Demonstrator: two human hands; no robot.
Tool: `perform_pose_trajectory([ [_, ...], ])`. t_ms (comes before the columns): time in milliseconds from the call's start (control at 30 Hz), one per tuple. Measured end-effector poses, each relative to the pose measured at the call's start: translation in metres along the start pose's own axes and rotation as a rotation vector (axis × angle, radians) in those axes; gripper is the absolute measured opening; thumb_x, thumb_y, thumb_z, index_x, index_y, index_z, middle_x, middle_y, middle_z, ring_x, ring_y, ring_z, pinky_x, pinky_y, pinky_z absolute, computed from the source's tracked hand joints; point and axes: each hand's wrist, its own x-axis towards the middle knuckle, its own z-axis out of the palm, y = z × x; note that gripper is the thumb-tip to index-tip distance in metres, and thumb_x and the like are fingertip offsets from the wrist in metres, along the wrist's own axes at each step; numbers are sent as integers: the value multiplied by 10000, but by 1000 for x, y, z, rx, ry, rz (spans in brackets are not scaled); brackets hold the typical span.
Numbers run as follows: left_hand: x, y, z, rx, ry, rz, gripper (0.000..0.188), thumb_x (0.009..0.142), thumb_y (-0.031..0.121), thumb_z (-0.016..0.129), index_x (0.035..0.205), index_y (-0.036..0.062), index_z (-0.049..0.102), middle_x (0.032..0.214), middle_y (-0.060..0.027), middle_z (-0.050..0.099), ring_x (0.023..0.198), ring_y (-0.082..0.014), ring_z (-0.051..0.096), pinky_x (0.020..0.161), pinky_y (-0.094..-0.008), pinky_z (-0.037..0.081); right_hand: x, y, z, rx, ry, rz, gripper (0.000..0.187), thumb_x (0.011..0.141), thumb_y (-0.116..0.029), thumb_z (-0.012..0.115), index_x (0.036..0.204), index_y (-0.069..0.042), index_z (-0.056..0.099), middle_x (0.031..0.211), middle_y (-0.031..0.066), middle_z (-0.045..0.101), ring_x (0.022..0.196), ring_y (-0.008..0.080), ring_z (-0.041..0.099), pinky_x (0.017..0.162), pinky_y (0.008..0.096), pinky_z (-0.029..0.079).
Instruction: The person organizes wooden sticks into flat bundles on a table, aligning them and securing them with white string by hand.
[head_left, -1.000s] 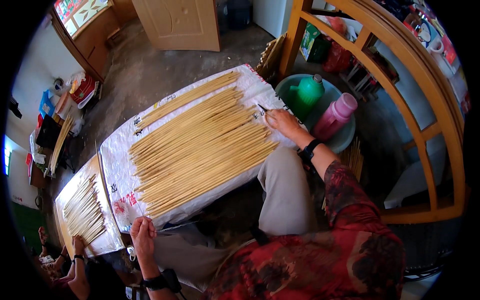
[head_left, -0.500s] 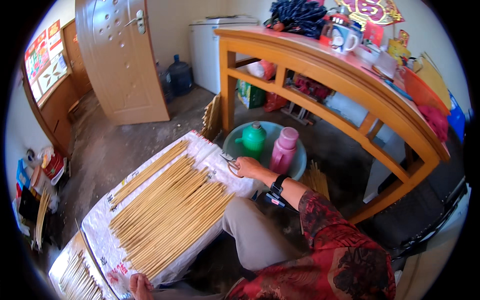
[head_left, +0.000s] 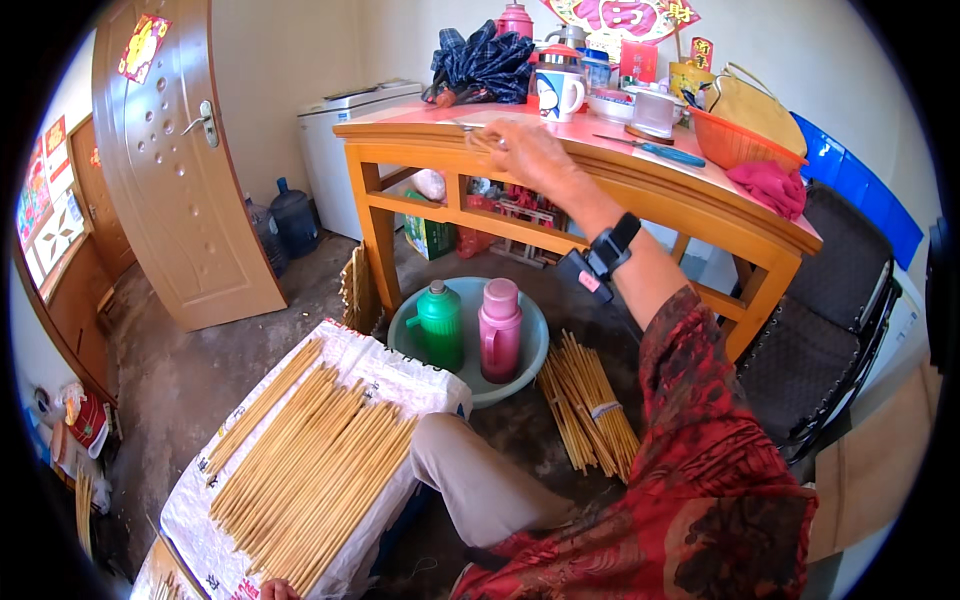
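My right hand (head_left: 535, 160), with a black watch on its wrist, reaches over the front edge of the wooden table. It is closed on a pair of scissors (head_left: 486, 141), whose blades point left above the pink tabletop. At the bottom edge only part of my left hand (head_left: 279, 590) shows, its fingers curled beside the near ends of the sticks; anything in them is hidden. Many thin, straw-coloured sticks (head_left: 310, 470) lie side by side on a white plastic sheet (head_left: 425, 390). A narrower group of sticks (head_left: 265, 405) lies along their left side.
A basin (head_left: 477, 399) on the floor holds a green flask (head_left: 438, 325) and a pink flask (head_left: 499, 335). Bundled sticks (head_left: 590, 405) lie right of it. On the table (head_left: 600, 150) are a mug (head_left: 558, 95), a dark umbrella (head_left: 482, 65) and an orange basket (head_left: 745, 140).
My right hand has risen from beside the sheet to the table edge, carrying the scissors. The view has shifted up and right, leaving less of my left hand showing.
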Motion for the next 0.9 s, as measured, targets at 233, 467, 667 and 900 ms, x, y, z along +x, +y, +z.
perform_pose_trajectory([
  [233,-7,28,9,219,-20,87,183,820,63,425,677,18,529,626,-45,428,577,-148,391,525,-274,321,44,33,3,-132,-42,129,250,732,-271,598,917,-106,628,927,151,602,892,288,569,771,359,436],
  [467,-19,35,9,65,70,-6,173,820,43,418,710,16,548,651,-31,440,565,-124,395,488,-237,324,91,67,34,-220,-59,259,288,738,-361,591,893,-126,649,943,149,599,911,294,561,782,374,430],
  [667,-14,17,-2,475,76,257,120,796,28,459,782,52,575,646,-51,496,608,-161,460,564,-276,372,105,94,70,-215,6,251,323,744,-338,569,794,-29,647,852,196,606,831,290,589,744,371,437],
  [900,-7,-5,14,-171,111,-174,145,837,122,483,750,15,529,566,-6,450,471,-59,401,435,-186,316,131,137,78,-260,173,92,255,772,-302,538,810,-72,642,754,169,614,719,297,597,659,366,454],
])
